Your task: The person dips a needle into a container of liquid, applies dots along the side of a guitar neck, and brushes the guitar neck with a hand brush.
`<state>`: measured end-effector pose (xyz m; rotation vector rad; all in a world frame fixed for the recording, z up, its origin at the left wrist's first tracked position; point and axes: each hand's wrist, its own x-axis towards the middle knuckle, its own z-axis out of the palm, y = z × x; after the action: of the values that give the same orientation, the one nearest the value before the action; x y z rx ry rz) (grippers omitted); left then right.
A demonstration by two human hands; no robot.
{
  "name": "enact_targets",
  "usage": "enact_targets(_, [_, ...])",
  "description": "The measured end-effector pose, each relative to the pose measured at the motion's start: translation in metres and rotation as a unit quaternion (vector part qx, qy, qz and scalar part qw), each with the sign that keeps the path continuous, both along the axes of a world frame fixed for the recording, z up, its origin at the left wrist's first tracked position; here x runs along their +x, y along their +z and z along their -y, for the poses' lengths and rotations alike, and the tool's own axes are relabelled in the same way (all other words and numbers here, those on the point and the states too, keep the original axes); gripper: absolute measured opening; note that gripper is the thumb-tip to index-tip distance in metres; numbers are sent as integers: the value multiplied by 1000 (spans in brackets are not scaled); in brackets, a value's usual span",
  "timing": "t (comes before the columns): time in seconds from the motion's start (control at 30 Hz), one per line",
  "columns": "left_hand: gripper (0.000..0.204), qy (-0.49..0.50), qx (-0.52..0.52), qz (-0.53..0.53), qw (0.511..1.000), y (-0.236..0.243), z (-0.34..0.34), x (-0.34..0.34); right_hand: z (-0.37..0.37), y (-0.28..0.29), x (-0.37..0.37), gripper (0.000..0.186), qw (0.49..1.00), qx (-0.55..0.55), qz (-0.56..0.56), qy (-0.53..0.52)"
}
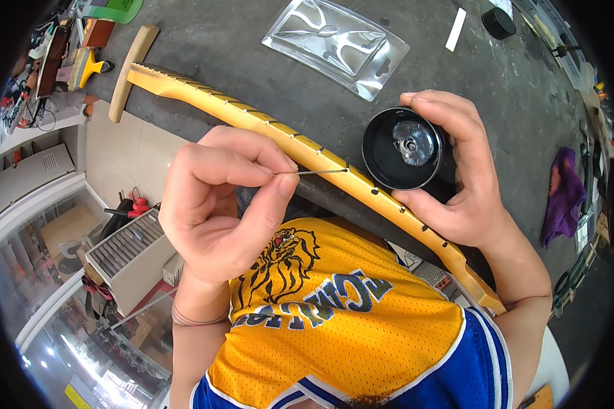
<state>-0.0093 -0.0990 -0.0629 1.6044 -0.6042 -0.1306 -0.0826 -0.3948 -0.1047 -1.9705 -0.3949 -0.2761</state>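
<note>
A yellow-finished guitar neck [252, 121] runs diagonally across the bench, its edge marked by a row of dark spots. My left hand [218, 198] pinches a thin metal needle [317, 172] between thumb and fingertips. The needle's tip meets the neck's edge at one dark spot near mid-length. Just beyond the neck, my right hand [467, 163] grips a round black cup [380, 163], tilted so that its inside shows. A glossy dark patch with a small ring-like centre lies at the cup's bottom.
Under the neck's far left end is a wooden bar [131, 75]. A clear plastic blister pack [341, 48], a white strip [456, 29] and a black round cap [498, 24] lie on the dark bench. To the right is a purple cloth [565, 194]; a yellow-handled brush [85, 68] sits far left.
</note>
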Motion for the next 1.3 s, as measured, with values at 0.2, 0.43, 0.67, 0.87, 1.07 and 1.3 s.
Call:
enact_targets(0.2, [29,-24,26,58,998,-3,-4,3,-1,-1,-1,86,1000,11,-7,-6])
enact_targets(0.43, [29,-27,52,74,996,0,-3,1,0,-2,1,86,1000,6,-8,-2])
enact_targets(0.67, [31,-6,171,237,956,11,-13,16,1,3,1,87,1000,-12,-2,2])
enact_targets(0.87, [38,-88,114,387,911,70,5,-12,2,4,1,87,1000,-18,-5,3])
enact_targets(1.07, [33,-75,28,552,830,57,32,-16,-4,7,2,87,1000,-13,-7,5])
enact_targets(1.3, [28,-141,237,313,909,65,54,40,3,6,-3,88,998,-59,4,-23])
